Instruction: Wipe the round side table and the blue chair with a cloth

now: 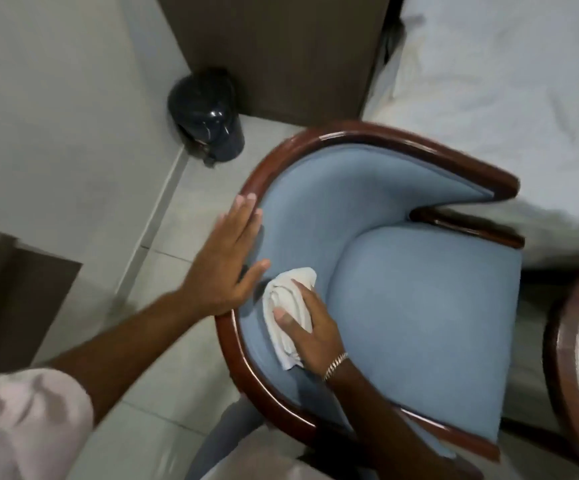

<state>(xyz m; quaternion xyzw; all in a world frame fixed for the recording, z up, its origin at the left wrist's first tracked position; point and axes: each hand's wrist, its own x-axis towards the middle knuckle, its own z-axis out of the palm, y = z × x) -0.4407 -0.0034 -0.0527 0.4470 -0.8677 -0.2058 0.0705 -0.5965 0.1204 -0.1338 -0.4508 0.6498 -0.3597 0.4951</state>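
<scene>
Right hand curled over a bunched white cloth, thumb and fingers pinching it and pressing it onto the blue padding of the chair, low on the inner backrest just beside where it meets the seat. Left hand spread flat, fingers together, palm resting on the wooden rail at the chair's left edge, apparently bracing it. Risks, as judged: the cloth is wadded, a loose tail hangs below the hand toward the rail, so only a small patch contacts the fabric and the crease between backrest and seat could get missed; a loose grip could let it slip out mid-stroke. A hard push might shift the chair on the tiled floor if the left hand lifts. Frame is blurred, so dirt or dampness on the padding can't be told. Table shows only as a curved wooden rim at the right edge, well apart from both hands; whether it is wiped can't be told. A black bin stands by the wall beyond the chair.
</scene>
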